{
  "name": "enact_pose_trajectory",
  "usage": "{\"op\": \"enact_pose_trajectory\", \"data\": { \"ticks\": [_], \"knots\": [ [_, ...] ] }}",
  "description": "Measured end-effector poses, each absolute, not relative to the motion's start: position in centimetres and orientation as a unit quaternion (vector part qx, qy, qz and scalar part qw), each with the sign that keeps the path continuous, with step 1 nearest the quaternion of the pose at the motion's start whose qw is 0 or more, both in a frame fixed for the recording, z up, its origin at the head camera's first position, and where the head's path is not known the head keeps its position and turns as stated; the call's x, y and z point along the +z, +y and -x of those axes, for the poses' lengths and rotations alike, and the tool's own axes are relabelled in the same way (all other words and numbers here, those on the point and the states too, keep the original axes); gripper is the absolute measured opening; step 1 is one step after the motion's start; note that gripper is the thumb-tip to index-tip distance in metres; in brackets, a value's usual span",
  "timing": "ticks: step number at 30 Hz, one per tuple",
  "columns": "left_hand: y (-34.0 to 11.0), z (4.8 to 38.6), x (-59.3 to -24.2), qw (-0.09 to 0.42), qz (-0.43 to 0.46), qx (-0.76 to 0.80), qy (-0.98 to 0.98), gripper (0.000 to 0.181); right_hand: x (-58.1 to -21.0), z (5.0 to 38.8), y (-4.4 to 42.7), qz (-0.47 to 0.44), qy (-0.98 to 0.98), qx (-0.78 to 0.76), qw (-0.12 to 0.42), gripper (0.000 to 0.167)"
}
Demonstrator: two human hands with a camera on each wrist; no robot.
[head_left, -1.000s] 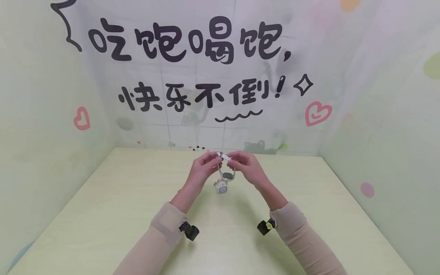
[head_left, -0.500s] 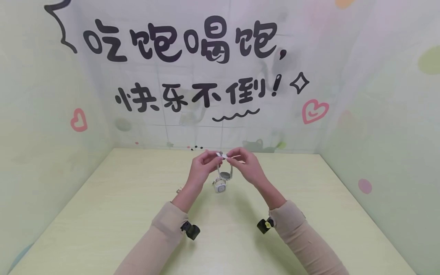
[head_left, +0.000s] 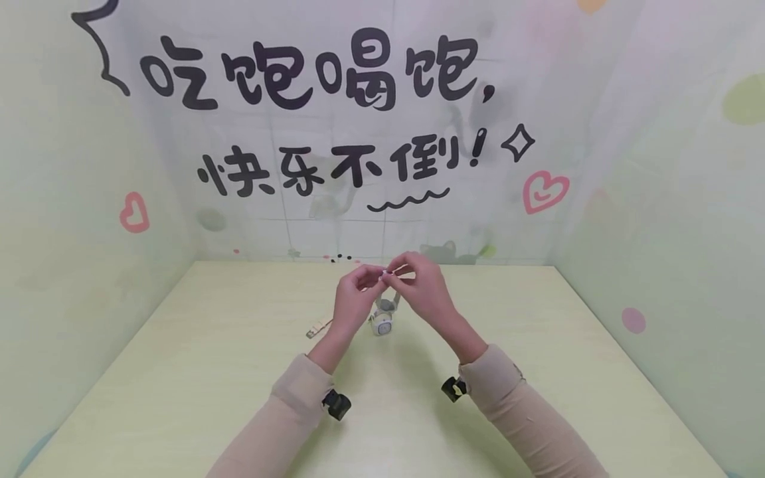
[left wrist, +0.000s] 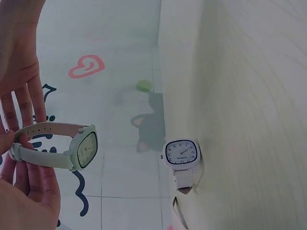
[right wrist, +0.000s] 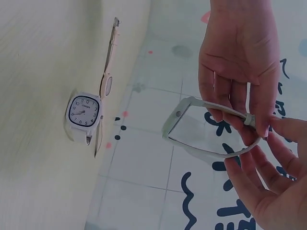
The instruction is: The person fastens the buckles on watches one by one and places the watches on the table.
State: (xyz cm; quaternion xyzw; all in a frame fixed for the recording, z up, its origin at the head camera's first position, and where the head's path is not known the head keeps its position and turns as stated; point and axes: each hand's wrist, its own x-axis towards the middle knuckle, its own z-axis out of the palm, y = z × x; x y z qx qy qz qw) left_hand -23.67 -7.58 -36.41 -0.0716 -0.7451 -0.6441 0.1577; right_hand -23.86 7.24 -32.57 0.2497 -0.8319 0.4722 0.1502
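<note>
so both hands are up in the air over the far half of the table [head_left: 239, 398], meeting almost tip to tip, with the light-strapped watch [left wrist: 87, 149] hanging between them. grip check: the left hand [head_left: 352, 299] is pinching the end with the strap keeper [right wrist: 249, 120], and the right hand [head_left: 425, 285] has the holed strap [left wrist: 53, 128] side between thumb and fingers. can't tell whether the buckle is fastened, the fingertips cover that bit.

the relation i'd look at is that meeting point at the top. the loop's long axis runs pretty much up and down, case straight below the fingers, dial tipped mostly toward the table. keeper side is on the left, holed side on the right, so each hand is nearer its own half and neither is closer to the watch overall.

below the hanging case there's a white watch [right wrist: 84, 112] on the table, dial facing the near side, well apart from the fingers. a pink-strapped watch [right wrist: 108, 86] lies just left of that one, partly hidden behind the left wrist in the head view.
</note>
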Motion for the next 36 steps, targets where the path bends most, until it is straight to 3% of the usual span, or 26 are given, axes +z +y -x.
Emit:
{"op": "enact_pose_trajectory", "data": {
  "ticks": [14,36],
  "knots": [
    [-7.29,23.11,-36.54,0.185,0.087,-0.6,-0.774,0.019,-32.83,23.64,6.89,-0.224,-0.862,0.417,0.179,0.006],
    [-7.14,22.95,-36.77,0.142,0.083,-0.543,-0.824,0.019,-32.78,23.41,7.53,-0.225,-0.811,0.49,0.226,0.007]
  ]
}}
